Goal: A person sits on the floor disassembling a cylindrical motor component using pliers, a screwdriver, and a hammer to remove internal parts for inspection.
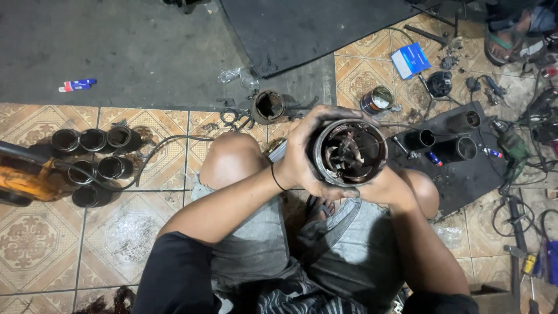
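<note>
You hold a dark metal cylinder (349, 152) just right of the frame's centre, above your knees, its open end turned up at you and greasy parts showing inside. Your left hand (305, 157) wraps its left wall with the fingers curled over the upper rim, closed firmly on it. Your right hand (381, 187) cups it from below and right, also closed against the wall; its fingertips are hidden.

Room is tight on every side. Six short black tubes (93, 166) stand clustered at the left edge beside an orange tool (23, 180). A rusty open can (269, 106) sits just above your left knee, and a paint tin (376, 100) just above the cylinder. To the right, a black mat (465, 174) carries three more tubes (447, 139), with cables and hand tools crowding the right edge.

The floor is patterned brown tile (35, 238), stained, meeting grey concrete (133, 46) across the top.
</note>
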